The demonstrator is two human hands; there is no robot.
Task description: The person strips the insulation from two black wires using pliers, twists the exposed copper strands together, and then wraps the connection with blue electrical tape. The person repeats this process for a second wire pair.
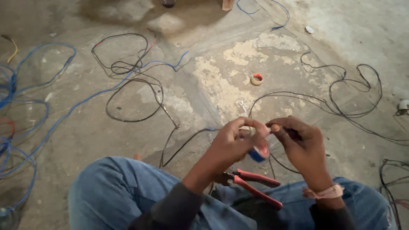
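Note:
My left hand point(234, 142) grips a small roll of blue tape point(258, 154) with a reddish core, fingers curled around it. My right hand point(300, 142) pinches a thin black wire point(279, 164) right next to the tape, fingertips nearly touching the left hand. The wire drops down between my knees. Red-handled pliers point(255, 183) lie on my lap below both hands. I sit on the floor in blue jeans point(110, 191).
Black wires point(128, 68) loop across the concrete floor at left and right point(353, 93). Blue cables point(25, 115) coil along the left edge. A small tape roll point(256, 79) lies on the floor ahead. A white object point(404, 105) sits at the right edge.

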